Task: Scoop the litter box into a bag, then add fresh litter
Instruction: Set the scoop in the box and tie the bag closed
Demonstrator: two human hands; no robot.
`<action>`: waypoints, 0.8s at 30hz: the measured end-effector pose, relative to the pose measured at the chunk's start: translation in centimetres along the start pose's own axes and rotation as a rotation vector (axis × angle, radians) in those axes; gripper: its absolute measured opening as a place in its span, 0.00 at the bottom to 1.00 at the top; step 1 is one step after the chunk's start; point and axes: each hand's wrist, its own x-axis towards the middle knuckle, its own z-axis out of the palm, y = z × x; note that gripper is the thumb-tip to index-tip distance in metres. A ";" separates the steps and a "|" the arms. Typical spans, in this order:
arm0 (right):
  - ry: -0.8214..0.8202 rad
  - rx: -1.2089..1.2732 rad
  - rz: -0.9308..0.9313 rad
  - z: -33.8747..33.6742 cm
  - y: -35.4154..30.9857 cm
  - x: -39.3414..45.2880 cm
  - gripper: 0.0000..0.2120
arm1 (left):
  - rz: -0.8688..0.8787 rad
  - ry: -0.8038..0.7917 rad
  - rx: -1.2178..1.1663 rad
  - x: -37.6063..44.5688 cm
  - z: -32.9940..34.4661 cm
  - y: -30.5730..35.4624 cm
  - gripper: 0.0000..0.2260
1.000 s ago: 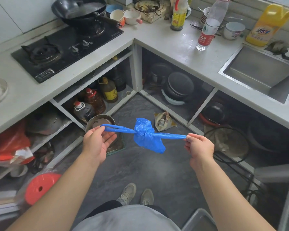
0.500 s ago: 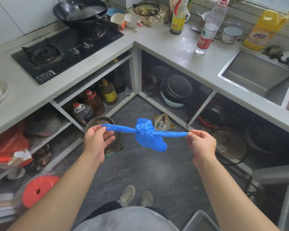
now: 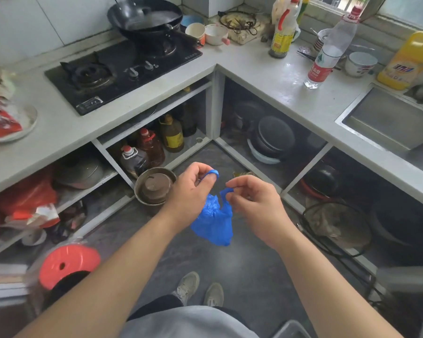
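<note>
Blue bag point(image 3: 213, 222) hanging between hands, left point(image 3: 191, 189) and right point(image 3: 253, 201) pinching its handles

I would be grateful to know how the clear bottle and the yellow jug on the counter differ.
The clear bottle is tall, slim and see-through with a red label and red cap; the yellow jug is squat, opaque and has a moulded handle. The bottle stands nearer the counter's front edge, the jug farther back, behind the sink. Both stand upright on the same counter.
</note>
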 end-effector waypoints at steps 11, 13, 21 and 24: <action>-0.228 -0.071 -0.054 7.9 -3.6 1.4 0.07 | -0.017 -0.173 0.062 -4.5 -8.3 -1.9 0.21; -0.278 -0.084 -0.076 10.0 -4.4 1.4 0.07 | 0.027 -0.127 0.035 -5.1 -10.0 -2.5 0.13; -0.338 -0.405 -0.299 20.7 -7.3 0.9 0.06 | -0.009 0.044 -0.016 -7.6 -19.9 -5.4 0.11; -0.382 -0.560 -0.479 25.2 -8.2 0.7 0.03 | -0.004 0.064 -0.074 -9.1 -23.7 -6.2 0.09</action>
